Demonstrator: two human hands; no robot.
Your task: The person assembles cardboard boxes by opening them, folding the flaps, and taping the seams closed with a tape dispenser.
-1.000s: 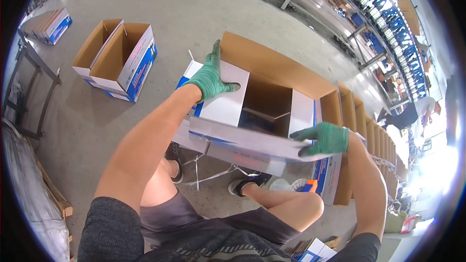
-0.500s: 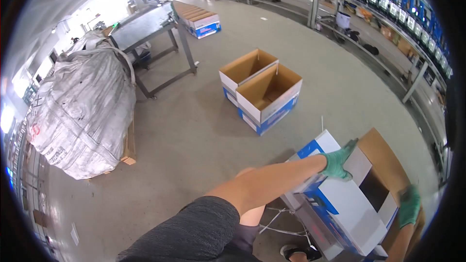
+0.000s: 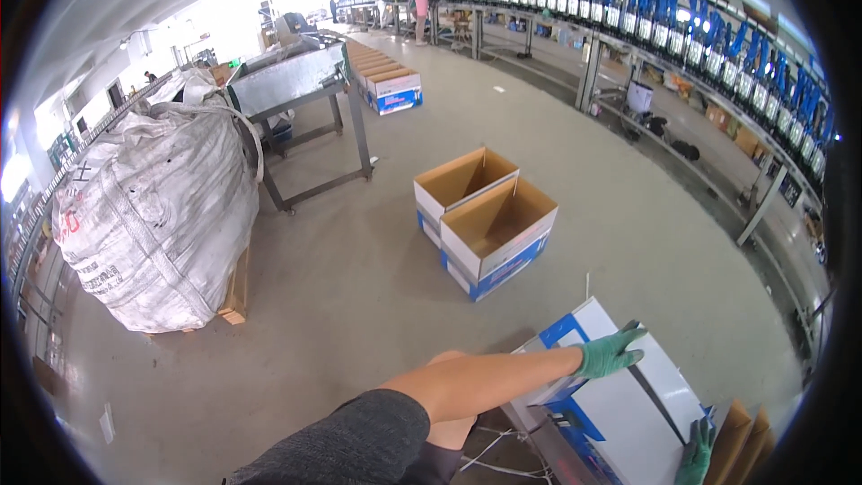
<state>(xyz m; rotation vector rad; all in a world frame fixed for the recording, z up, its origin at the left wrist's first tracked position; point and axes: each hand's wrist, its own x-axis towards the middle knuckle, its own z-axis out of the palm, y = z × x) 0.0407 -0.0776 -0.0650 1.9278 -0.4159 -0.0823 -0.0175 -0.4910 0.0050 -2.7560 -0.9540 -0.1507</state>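
At the lower right a white and blue carton (image 3: 603,409) has its long white flaps folded inward, with a narrow dark slit between them. My left hand (image 3: 611,352), in a green glove, lies across the flaps near the slit, fingers stretched out. Lower down, my right hand (image 3: 696,454), gloved in green too, rests at the flaps' near end with its fingers apart. Neither hand grips anything that I can see. Brown cardboard edges (image 3: 734,440) stand just right of my right hand. Pale strapping (image 3: 494,458) trails beside the carton's left side.
Ahead, two open cartons (image 3: 498,238) stand side by side on the floor, with a row of cartons (image 3: 393,90) farther back. Left are a bulky white sack (image 3: 162,207) on a wooden pallet (image 3: 235,292) and a metal table (image 3: 292,85). A conveyor line (image 3: 584,31) curves along the right.
The carton's brown-sided flap has folded down, narrowing the dark opening to a slit. My right hand has moved left and down onto the flaps; my left hand stays on them. The view has tilted up.
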